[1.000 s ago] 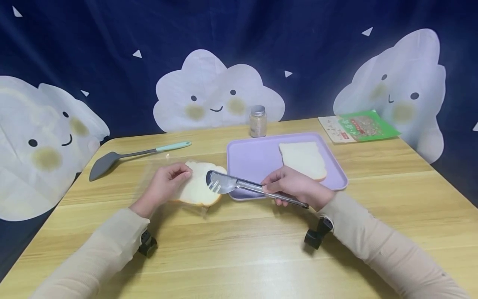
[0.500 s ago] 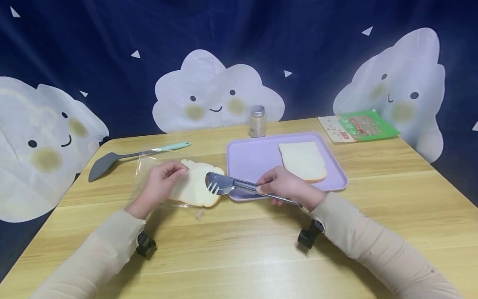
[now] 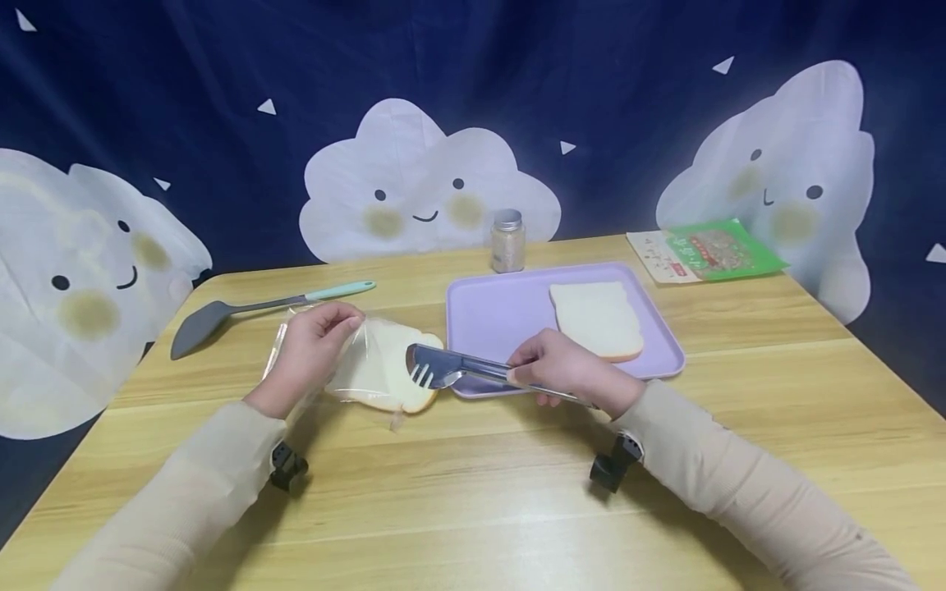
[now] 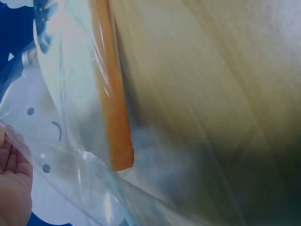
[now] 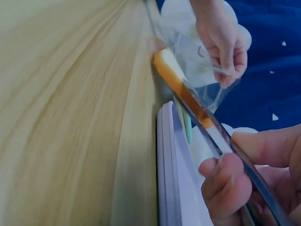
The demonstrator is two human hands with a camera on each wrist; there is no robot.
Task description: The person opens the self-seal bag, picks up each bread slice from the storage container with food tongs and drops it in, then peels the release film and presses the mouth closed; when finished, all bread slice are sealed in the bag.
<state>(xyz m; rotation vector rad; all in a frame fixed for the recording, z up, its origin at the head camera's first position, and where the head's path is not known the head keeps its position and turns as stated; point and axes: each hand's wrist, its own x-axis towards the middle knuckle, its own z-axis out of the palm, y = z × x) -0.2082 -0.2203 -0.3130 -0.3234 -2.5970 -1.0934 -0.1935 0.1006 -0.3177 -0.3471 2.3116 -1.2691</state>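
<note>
My left hand pinches the edge of a clear plastic bag, which partly covers a slice of bread. In my right hand I grip metal tongs by their arms. The tongs' ends, one of them slotted like a fork, clasp the right side of that bread slice, seen edge-on with its brown crust in the right wrist view. Just beyond the right hand, a second bread slice lies on the right part of a lilac tray.
A grey spatula with a mint handle lies at the left of the wooden table. Behind the tray stands a small glass jar with a metal lid. A green and white packet lies at the back right.
My left hand has drawn the bag slightly up and left, and more of the film shows over the bread. The right hand and tongs shifted slightly left, then held nearly still.
</note>
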